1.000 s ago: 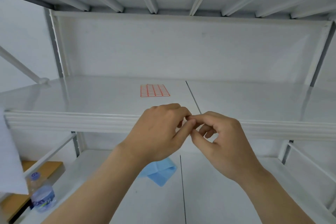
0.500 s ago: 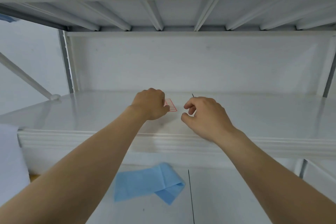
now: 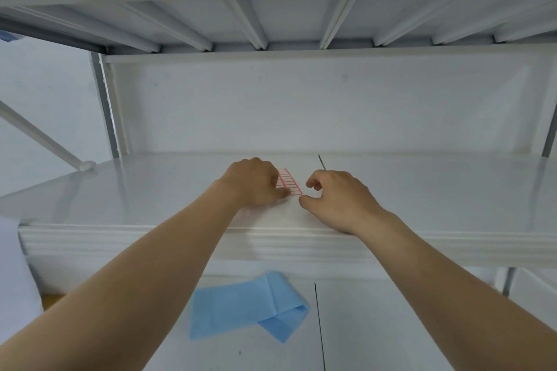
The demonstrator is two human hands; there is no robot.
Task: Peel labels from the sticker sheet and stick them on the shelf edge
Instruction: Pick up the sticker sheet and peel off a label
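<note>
The sticker sheet (image 3: 288,181), white with red-outlined labels, is lying flat on the middle shelf (image 3: 452,190), well in from the shelf's front edge (image 3: 120,239) and just left of the dark seam that is running toward the back. The left hand (image 3: 254,185) is resting on top of the sheet, covering its left part, with the fingers curled down and the thumb pressing on the sheet's near edge; the hand is pinning the sheet rather than clasping it. The right hand (image 3: 337,199) is sitting on the shelf just right of the sheet, its thumb tip reaching to the sheet's near right corner and its index finger hooked above, the two fingers apart with a small gap between them and nothing visibly pinched there. Both forearms are crossing over the ribbed front edge. On the lower shelf, a folded blue cloth (image 3: 241,310) is lying near its front, left of that shelf's seam.
</note>
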